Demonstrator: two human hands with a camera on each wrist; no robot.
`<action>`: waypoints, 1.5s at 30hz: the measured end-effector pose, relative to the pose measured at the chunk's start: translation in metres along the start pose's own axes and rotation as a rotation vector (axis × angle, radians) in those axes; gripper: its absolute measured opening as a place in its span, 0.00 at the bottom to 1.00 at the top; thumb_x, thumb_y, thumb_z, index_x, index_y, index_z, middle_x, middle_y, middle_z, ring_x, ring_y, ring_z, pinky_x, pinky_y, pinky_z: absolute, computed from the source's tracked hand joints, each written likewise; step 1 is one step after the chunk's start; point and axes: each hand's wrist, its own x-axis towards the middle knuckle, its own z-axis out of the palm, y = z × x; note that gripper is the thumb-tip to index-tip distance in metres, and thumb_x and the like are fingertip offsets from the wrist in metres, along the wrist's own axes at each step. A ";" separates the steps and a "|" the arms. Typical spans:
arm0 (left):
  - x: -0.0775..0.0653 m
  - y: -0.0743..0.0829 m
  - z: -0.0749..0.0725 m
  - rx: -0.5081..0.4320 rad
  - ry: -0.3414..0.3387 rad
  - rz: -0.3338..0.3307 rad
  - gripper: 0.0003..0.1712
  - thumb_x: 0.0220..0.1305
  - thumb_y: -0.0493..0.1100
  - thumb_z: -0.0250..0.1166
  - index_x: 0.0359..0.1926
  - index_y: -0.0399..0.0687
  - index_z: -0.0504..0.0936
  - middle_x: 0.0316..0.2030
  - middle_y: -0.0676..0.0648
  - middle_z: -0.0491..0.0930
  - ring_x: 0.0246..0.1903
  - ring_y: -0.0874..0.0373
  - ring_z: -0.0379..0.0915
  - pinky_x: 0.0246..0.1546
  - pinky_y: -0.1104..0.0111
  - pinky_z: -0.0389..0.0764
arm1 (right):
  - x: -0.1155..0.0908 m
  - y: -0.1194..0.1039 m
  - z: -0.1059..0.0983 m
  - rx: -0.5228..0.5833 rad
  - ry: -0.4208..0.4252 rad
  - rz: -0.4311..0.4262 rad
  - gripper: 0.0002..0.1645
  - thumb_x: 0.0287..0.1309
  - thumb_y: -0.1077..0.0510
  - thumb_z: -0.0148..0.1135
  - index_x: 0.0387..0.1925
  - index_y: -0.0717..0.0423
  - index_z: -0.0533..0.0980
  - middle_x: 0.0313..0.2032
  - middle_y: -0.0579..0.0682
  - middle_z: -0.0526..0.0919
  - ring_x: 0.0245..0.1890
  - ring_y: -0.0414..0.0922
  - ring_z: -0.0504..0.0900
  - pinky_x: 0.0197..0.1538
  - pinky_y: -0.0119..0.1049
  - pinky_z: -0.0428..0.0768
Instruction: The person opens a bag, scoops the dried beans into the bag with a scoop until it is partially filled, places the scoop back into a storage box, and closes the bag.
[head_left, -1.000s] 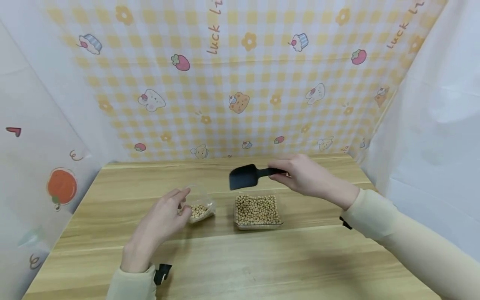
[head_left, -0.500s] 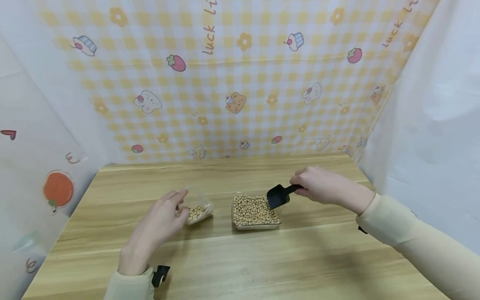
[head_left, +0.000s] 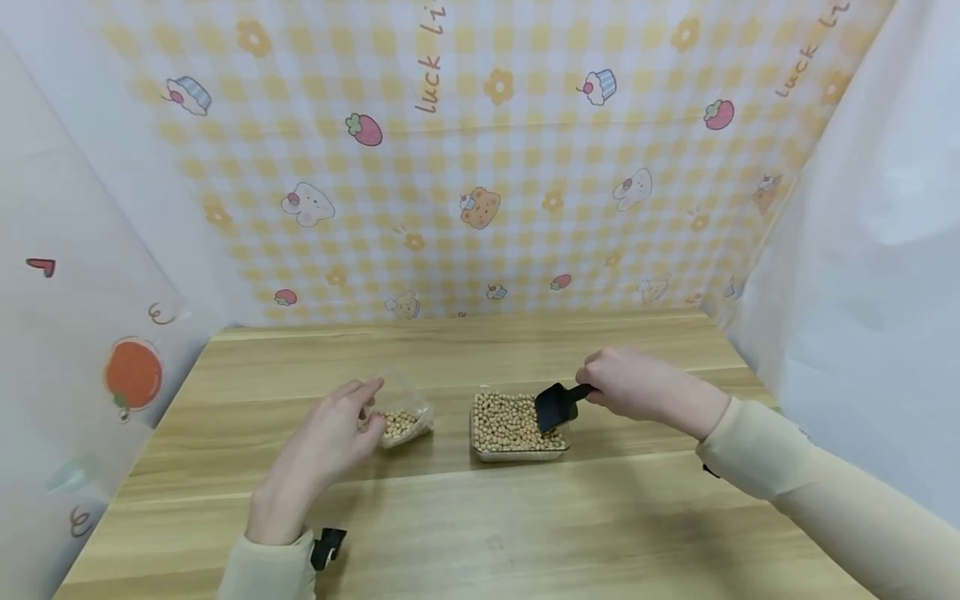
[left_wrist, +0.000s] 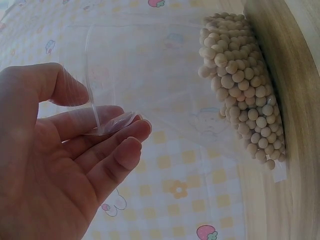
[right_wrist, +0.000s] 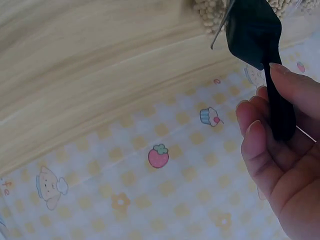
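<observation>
- Left hand (head_left: 326,437) comes in from the near left, palm turned inward, thumb and fingers curled around the mouth of a clear, floppy plastic bag (left_wrist: 150,75) with the film caught between them.
- Right hand (head_left: 626,383) reaches across from the right, wrist a bit bent, pinching the thin handle of a flat-bladed black scoop (head_left: 557,407) between thumb and fingers.
- Scoop's blade is tilted tip-down over the right side of a clear rectangular container (head_left: 517,456), overlapping the beans there (can't tell how deep the tip goes, if at all).
- That container sits on the light wood-grain desk (head_left: 480,517), filled close to the rim with small round beige beans (head_left: 502,421).
- Bag stands to the left of the container, near it but apart, with a smaller heap of the same sort of beans (left_wrist: 245,95) at the bottom.
- Left wrist cam is the one that shows the bag's see-through wall and the fingers at its edge; from the head you mostly get the back of the hand.
- Right wrist cam shows the thumb laid along the scoop's handle, hidden up top, but cuts off most of the container.
</observation>
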 end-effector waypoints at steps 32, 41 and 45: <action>0.000 -0.001 0.005 0.000 -0.004 -0.009 0.31 0.60 0.38 0.57 0.65 0.32 0.70 0.41 0.47 0.77 0.28 0.60 0.67 0.26 0.68 0.72 | -0.012 0.014 0.118 0.353 0.414 -0.004 0.12 0.57 0.61 0.68 0.43 0.62 0.82 0.40 0.52 0.86 0.39 0.48 0.85 0.44 0.44 0.82; 0.000 0.000 0.003 -0.002 -0.004 -0.015 0.31 0.61 0.38 0.56 0.66 0.33 0.69 0.41 0.47 0.77 0.28 0.60 0.67 0.25 0.68 0.71 | -0.011 0.014 0.135 0.469 0.469 0.055 0.15 0.57 0.59 0.68 0.46 0.60 0.82 0.42 0.54 0.86 0.38 0.45 0.85 0.40 0.38 0.83; -0.001 0.000 0.003 -0.003 -0.008 -0.014 0.31 0.61 0.38 0.56 0.66 0.33 0.69 0.41 0.47 0.77 0.29 0.59 0.68 0.26 0.68 0.71 | -0.012 0.013 0.138 0.524 0.464 0.074 0.16 0.58 0.59 0.67 0.48 0.62 0.81 0.44 0.55 0.86 0.40 0.47 0.85 0.39 0.36 0.83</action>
